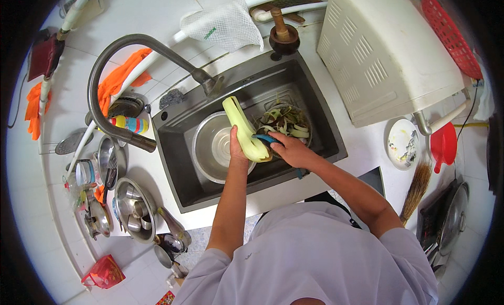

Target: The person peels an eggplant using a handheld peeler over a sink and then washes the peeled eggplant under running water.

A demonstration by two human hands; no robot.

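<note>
My left hand (pixel 238 147) grips a long, pale-green peeled vegetable (pixel 245 126) from its left side, holding it slanted over the dark sink (pixel 179 175). A darker brown patch shows at its lower end. In my right hand (pixel 294 150) is a blue-handled peeler (pixel 267 138), set against the vegetable's lower right side; its blade is hard to make out. Below the vegetable, partly hidden by it and my left hand, stands a round stainless-steel basin (pixel 200 145). Peelings (pixel 284 118) heap in a round container at the sink's right, partly behind my right hand.
A curved grey faucet (pixel 138 39) arches over the sink's left. A mortar with a wooden pestle (pixel 284 39) stands behind it. Right are a beige vented appliance (pixel 366 57) and a plate (pixel 403 144). Steel bowls (pixel 136 210) and a yellow bottle (pixel 132 124) crowd the left.
</note>
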